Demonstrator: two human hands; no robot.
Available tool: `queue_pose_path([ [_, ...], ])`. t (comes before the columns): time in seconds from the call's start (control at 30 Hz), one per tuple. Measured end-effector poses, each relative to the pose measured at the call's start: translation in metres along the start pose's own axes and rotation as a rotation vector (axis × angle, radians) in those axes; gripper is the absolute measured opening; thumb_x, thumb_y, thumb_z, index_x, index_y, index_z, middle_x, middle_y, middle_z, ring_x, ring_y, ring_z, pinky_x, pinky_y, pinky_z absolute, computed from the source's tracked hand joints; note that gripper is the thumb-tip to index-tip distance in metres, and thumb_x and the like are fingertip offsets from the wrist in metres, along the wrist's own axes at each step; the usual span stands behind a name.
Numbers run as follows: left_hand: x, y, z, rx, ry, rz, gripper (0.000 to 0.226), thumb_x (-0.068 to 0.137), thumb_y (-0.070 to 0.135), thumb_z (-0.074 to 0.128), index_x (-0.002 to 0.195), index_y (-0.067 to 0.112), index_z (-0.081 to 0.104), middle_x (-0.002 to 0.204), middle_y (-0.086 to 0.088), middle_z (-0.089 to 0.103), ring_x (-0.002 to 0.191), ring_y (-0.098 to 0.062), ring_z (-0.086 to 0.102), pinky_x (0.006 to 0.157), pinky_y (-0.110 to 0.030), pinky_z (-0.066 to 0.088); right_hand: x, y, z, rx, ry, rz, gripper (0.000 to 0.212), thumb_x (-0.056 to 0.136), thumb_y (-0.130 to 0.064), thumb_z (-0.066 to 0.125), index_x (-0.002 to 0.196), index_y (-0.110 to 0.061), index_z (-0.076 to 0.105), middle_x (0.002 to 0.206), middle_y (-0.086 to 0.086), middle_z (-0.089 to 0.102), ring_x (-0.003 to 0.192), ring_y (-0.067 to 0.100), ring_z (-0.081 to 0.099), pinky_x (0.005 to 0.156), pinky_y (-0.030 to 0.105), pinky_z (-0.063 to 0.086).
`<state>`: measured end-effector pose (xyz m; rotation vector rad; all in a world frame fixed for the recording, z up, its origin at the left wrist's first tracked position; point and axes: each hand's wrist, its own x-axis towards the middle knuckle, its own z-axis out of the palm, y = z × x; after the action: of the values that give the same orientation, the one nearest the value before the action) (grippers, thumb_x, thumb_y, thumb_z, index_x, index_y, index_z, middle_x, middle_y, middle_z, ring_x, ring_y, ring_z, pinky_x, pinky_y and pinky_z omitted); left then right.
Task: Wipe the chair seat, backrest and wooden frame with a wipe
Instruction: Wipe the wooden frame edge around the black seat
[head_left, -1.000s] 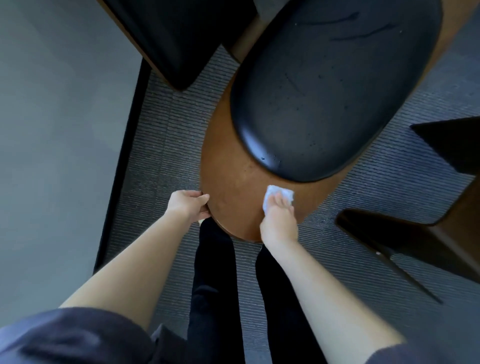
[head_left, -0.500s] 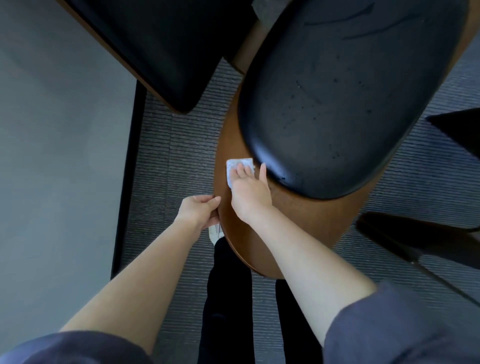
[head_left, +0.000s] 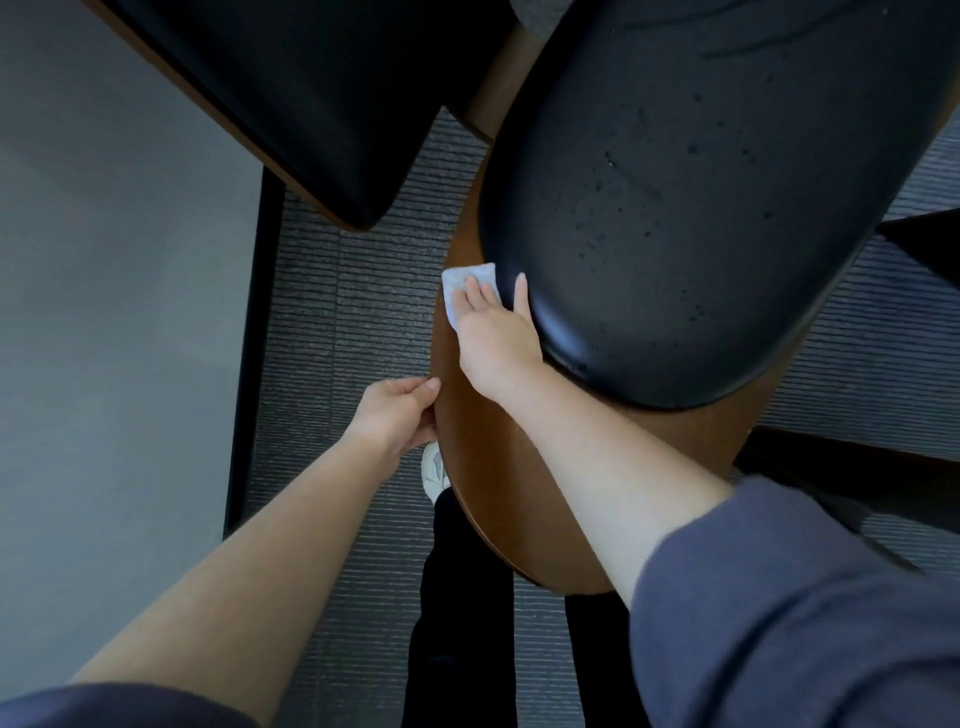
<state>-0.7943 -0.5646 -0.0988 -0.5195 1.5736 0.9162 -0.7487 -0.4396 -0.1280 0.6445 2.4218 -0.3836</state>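
Brown wooden frame (head_left: 498, 467) is being wiped: my right hand (head_left: 493, 338) is pressing the wipe (head_left: 460, 283) flat-fingered onto it, the black seat pad (head_left: 675, 208) lying just beside my thumb, while my left hand (head_left: 397, 415) is gripping the rim nearby. Speckled pad, I'm judging, is awaiting cleaning.

Black seat cushion (head_left: 701, 208), brown wooden frame (head_left: 498, 467), white wipe (head_left: 460, 283) (ribbed grey carpet (head_left: 353, 312)).
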Motion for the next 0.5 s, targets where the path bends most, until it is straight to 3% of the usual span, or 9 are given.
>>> queue_pose_path([
  [0.13, -0.01, -0.003, 0.002, 0.018, 0.035, -0.012, 0.026, 0.101, 0.01, 0.049, 0.119, -0.004, 0.061, 0.095, -0.009, 0.07, 0.081, -0.016, 0.069, 0.064, -0.024, 0.058, -0.07, 0.017, 0.013, 0.124, -0.017, 0.045, 0.065, 0.096, -0.008, 0.038, 0.154, -0.015, 0.01, 0.162, 0.003, 0.009, 0.149, 0.015, 0.003, 0.118, 0.055, -0.008],
  [0.33, -0.032, -0.018, 0.011, 0.055, 0.094, -0.036, 0.031, 0.102, 0.008, 0.045, 0.129, -0.003, 0.055, 0.111, -0.011, 0.065, 0.087, -0.018, 0.064, 0.075, -0.029, 0.053, -0.152, 0.053, 0.019, 0.246, -0.091, 0.202, 0.065, 0.097, -0.014, 0.04, 0.155, -0.021, 0.012, 0.162, -0.008, 0.008, 0.148, 0.006, -0.001, 0.118, 0.054, -0.009],
  [0.5, -0.043, -0.025, 0.016, 0.067, 0.133, -0.046, 0.029, 0.103, 0.008, 0.044, 0.125, -0.003, 0.057, 0.1, -0.007, 0.064, 0.089, -0.02, 0.063, 0.077, -0.031, 0.052, -0.181, 0.083, 0.025, 0.253, -0.109, 0.344, 0.065, 0.096, -0.012, 0.04, 0.155, -0.022, 0.014, 0.161, -0.012, 0.008, 0.147, 0.002, -0.001, 0.117, 0.056, -0.008],
])
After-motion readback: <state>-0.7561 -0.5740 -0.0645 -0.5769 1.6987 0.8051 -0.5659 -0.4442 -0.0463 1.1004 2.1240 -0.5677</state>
